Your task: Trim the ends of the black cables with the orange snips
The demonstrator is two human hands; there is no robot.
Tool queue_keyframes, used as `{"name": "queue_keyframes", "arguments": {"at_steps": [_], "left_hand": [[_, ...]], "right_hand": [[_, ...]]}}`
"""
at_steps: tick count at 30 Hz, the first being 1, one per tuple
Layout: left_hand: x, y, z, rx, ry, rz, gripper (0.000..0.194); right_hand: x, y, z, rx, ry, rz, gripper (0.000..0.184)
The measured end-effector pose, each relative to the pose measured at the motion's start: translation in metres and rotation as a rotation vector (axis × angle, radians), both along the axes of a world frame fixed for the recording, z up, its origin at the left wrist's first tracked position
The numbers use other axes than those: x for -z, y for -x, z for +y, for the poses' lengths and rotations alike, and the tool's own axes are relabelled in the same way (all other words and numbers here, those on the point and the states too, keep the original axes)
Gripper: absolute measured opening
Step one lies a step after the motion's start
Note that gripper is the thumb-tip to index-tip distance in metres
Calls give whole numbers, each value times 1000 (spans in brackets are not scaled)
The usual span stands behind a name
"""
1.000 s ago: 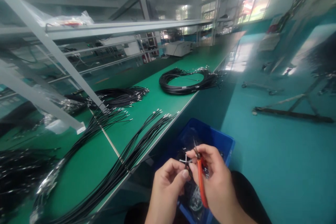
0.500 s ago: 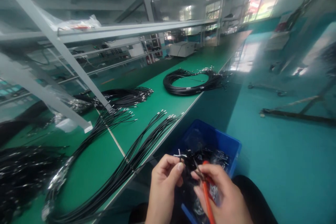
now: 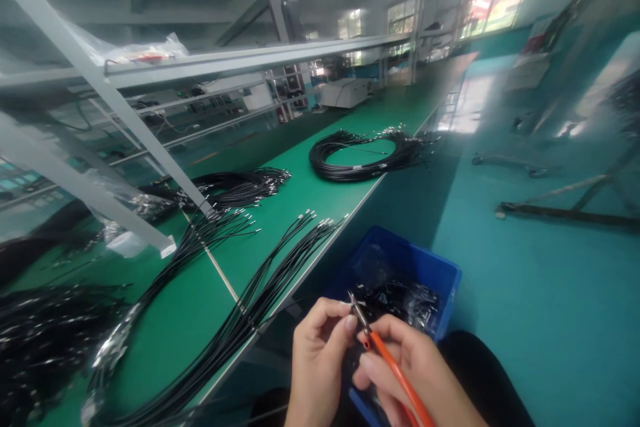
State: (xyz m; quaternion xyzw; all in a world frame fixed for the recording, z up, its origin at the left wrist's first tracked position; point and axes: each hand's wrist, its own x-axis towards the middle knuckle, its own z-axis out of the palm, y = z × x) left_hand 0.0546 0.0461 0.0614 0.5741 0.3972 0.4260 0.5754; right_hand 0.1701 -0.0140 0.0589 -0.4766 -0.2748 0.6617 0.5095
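Observation:
My right hand (image 3: pixel 415 373) is closed round orange-handled pliers (image 3: pixel 387 360), whose metal tip points up and left. My left hand (image 3: pixel 320 360) pinches something small right at that tip; I cannot make out what it is. Both hands hover over a blue plastic bin (image 3: pixel 445 280) on my lap, filled with small black and metal parts. A black wire runs from near my left hand toward the bench.
A long green workbench (image 3: pixel 300 193) lies to my left with bundles of black wires (image 3: pixel 240 307) with metal ends, and a coiled wire bundle (image 3: pixel 365 153) farther along. Grey shelf rails (image 3: pixel 100 100) stand over the bench. The teal floor (image 3: pixel 525 307) stretches to the right.
The pliers' tip has risen to meet my left fingertips, and my left hand's pinch has tightened on it. The view has shifted slightly.

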Motion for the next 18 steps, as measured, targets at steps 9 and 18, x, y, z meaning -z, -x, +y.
{"name": "queue_keyframes", "arguments": {"at_steps": [9, 18], "left_hand": [[6, -1, 4, 0, -41, 106, 7], [10, 1, 7, -59, -36, 59, 6]], "right_hand": [[10, -2, 0, -30, 25, -52, 29], [20, -12, -3, -153, -42, 91, 44]]}}
